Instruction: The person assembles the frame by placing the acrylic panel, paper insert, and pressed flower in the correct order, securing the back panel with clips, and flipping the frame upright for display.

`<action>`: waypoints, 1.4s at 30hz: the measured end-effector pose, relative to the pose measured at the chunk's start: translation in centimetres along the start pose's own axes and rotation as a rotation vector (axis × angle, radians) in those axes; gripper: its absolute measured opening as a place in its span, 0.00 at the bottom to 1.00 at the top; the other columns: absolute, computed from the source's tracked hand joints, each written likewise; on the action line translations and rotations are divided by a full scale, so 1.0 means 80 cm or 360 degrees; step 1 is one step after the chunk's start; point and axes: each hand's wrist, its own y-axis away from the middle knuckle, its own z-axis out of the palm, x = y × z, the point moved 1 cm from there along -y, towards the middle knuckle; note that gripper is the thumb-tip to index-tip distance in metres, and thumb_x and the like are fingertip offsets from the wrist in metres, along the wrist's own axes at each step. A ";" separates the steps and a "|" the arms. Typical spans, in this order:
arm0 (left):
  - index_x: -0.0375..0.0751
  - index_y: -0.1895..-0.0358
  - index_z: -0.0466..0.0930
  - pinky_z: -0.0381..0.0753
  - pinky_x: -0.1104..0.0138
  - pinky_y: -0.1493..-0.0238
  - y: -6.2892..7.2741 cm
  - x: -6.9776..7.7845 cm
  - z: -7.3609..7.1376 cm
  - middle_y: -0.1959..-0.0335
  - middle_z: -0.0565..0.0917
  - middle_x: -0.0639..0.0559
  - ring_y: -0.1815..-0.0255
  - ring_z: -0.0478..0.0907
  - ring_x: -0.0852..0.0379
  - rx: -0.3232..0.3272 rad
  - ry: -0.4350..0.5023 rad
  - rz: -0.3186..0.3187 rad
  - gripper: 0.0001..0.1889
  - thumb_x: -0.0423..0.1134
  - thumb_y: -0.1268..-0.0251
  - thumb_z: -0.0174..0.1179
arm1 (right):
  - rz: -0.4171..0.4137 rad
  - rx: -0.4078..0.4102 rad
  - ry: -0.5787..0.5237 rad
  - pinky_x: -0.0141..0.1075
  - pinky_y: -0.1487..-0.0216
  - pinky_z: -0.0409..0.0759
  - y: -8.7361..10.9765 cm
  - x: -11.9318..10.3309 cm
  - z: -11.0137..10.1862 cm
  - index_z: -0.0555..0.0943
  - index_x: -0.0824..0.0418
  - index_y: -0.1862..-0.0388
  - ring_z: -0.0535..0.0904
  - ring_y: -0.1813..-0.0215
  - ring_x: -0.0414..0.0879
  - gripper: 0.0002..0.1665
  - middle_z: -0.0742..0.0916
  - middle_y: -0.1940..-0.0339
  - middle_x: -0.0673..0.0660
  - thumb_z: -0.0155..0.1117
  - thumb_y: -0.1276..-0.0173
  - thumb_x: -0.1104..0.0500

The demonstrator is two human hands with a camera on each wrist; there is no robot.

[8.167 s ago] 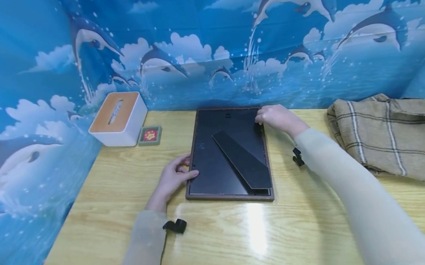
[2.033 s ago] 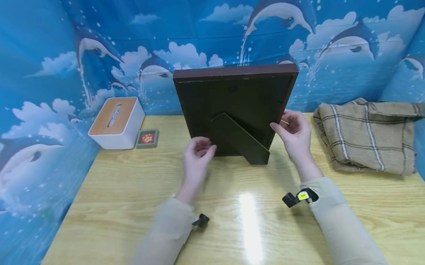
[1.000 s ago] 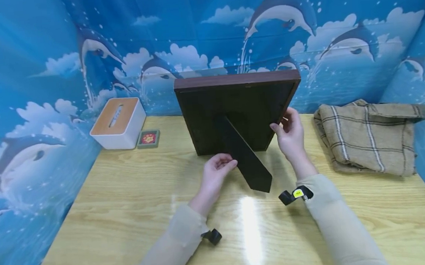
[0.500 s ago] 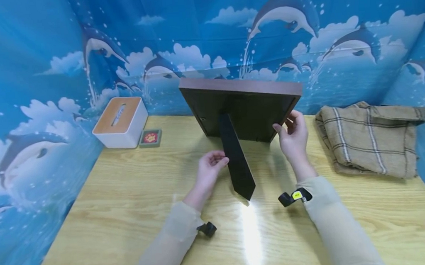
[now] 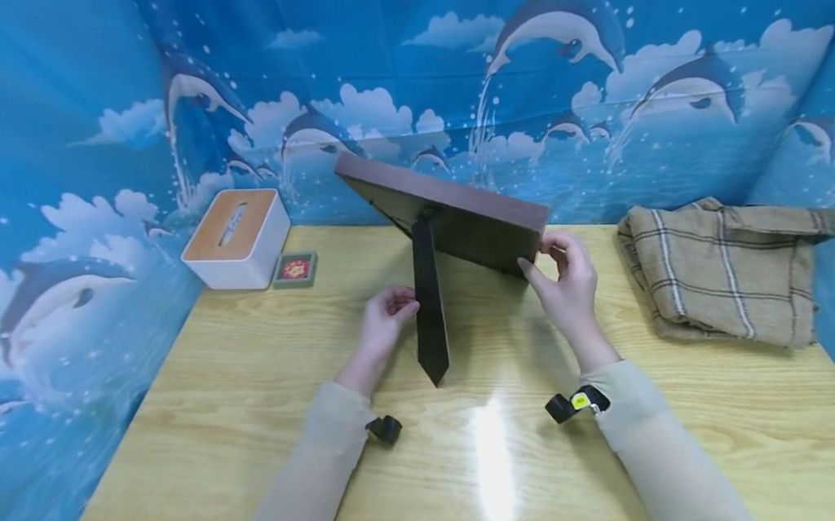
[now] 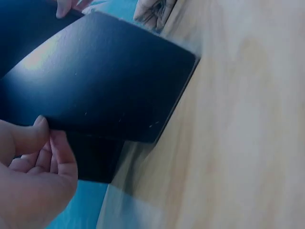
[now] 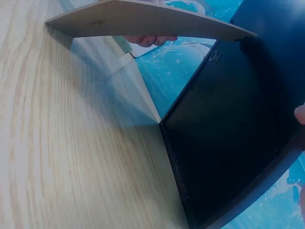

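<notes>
A dark brown picture frame point(image 5: 457, 208) stands tilted on the wooden table point(image 5: 255, 437), with its black back point(image 7: 238, 133) toward me. Its black fold-out stand point(image 5: 429, 317) is swung out, with its tip down on the table. My left hand point(image 5: 400, 304) pinches the stand's left edge. In the left wrist view, thumb and fingers point(image 6: 35, 152) close on the black stand point(image 6: 105, 81). My right hand point(image 5: 538, 257) grips the frame's right edge near the corner; one fingertip point(image 7: 300, 113) shows in the right wrist view. The frame's front is hidden.
A white tissue box point(image 5: 235, 238) with a wooden top sits at the back left, with a small red and green card point(image 5: 295, 268) beside it. A folded plaid cloth point(image 5: 727, 269) lies at the right. Blue dolphin-print walls point(image 5: 49, 159) close in on three sides.
The frame lay face down at first and now stands raised. Over the last second it has turned and leaned further, and the stand has swung out and shifted left with my left hand.
</notes>
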 end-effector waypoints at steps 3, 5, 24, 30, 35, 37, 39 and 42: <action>0.22 0.57 0.76 0.76 0.71 0.59 -0.001 0.003 -0.004 0.63 0.80 0.38 0.63 0.77 0.56 -0.0018 -0.0051 -0.0015 0.09 0.21 0.41 0.58 | 0.0026 0.0012 0.0032 0.43 0.51 0.79 0.000 -0.005 0.002 0.73 0.79 0.61 0.75 0.56 0.44 0.18 0.77 0.59 0.51 0.67 0.50 0.82; 0.24 0.56 0.77 0.77 0.70 0.57 0.002 0.005 -0.006 0.61 0.81 0.38 0.61 0.78 0.52 -0.0015 -0.0106 -0.0010 0.10 0.23 0.40 0.59 | 0.0040 0.0026 0.0051 0.42 0.51 0.80 0.001 -0.008 0.003 0.73 0.79 0.62 0.76 0.56 0.45 0.18 0.78 0.60 0.55 0.67 0.52 0.83; 0.31 0.41 0.71 0.76 0.60 0.46 0.037 0.032 -0.002 0.53 0.78 0.43 0.51 0.76 0.49 -0.0057 -0.0503 -0.0067 0.36 0.44 0.53 0.75 | 0.0063 0.0008 0.0196 0.42 0.50 0.80 0.001 -0.018 0.001 0.76 0.78 0.62 0.80 0.57 0.48 0.18 0.81 0.61 0.64 0.70 0.52 0.80; 0.29 0.44 0.74 0.76 0.60 0.46 0.015 0.032 -0.011 0.55 0.80 0.41 0.52 0.77 0.47 -0.0081 -0.0396 0.0016 0.33 0.37 0.55 0.75 | -0.0020 -0.0011 0.0287 0.41 0.55 0.81 0.005 -0.002 0.007 0.79 0.73 0.65 0.79 0.59 0.53 0.17 0.81 0.65 0.64 0.75 0.55 0.76; 0.28 0.44 0.74 0.74 0.58 0.44 -0.007 0.028 -0.024 0.54 0.79 0.39 0.51 0.76 0.45 -0.0139 -0.0323 0.0069 0.31 0.32 0.55 0.74 | -0.0102 -0.0051 0.0384 0.38 0.59 0.81 0.008 -0.002 0.014 0.81 0.66 0.65 0.79 0.61 0.51 0.16 0.83 0.67 0.59 0.77 0.53 0.69; 0.28 0.43 0.73 0.73 0.58 0.43 -0.012 0.026 -0.029 0.53 0.78 0.38 0.50 0.75 0.44 -0.0162 -0.0300 0.0068 0.31 0.31 0.54 0.74 | -0.0122 -0.0069 0.0405 0.38 0.61 0.81 0.010 -0.005 0.017 0.81 0.66 0.65 0.79 0.62 0.50 0.16 0.83 0.67 0.58 0.77 0.52 0.67; 0.27 0.41 0.71 0.72 0.58 0.41 -0.016 0.025 -0.033 0.51 0.77 0.36 0.48 0.74 0.43 -0.0180 -0.0270 0.0056 0.32 0.30 0.53 0.73 | -0.0135 -0.0086 0.0409 0.38 0.61 0.81 0.011 -0.009 0.020 0.81 0.66 0.65 0.79 0.62 0.50 0.16 0.82 0.67 0.58 0.77 0.52 0.66; 0.28 0.39 0.69 0.71 0.58 0.40 -0.018 0.024 -0.039 0.48 0.76 0.35 0.46 0.73 0.42 -0.0221 -0.0229 0.0029 0.34 0.30 0.51 0.72 | -0.0147 -0.0111 0.0425 0.38 0.61 0.81 0.013 -0.012 0.023 0.81 0.66 0.65 0.79 0.62 0.50 0.16 0.82 0.67 0.58 0.77 0.52 0.66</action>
